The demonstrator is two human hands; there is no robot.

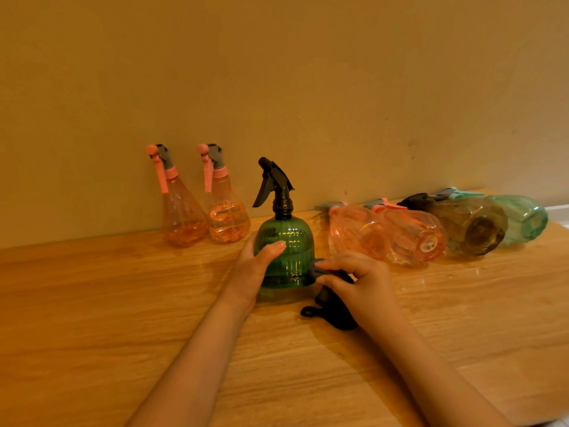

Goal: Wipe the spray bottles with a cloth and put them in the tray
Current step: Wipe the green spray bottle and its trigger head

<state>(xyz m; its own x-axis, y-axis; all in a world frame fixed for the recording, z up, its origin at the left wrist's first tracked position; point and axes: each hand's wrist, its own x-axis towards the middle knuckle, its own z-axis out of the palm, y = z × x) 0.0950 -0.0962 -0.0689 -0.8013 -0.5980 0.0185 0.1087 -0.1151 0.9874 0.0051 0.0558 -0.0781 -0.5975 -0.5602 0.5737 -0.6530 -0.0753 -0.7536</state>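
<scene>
a: the left hand curls round the upright green bottle at mid-worktop; the right hand pinches the dark cloth against its lower side, at the bottle's 4 o'clock.

b: she would do well to keep the left grip firm and turn the bottle while the cloth rubs along the ribs.

a: two pink bottles stand at its 10 o'clock; four lie crowded at 2 o'clock. open worktop sits toward 6 and 8. no tray shows.
</scene>
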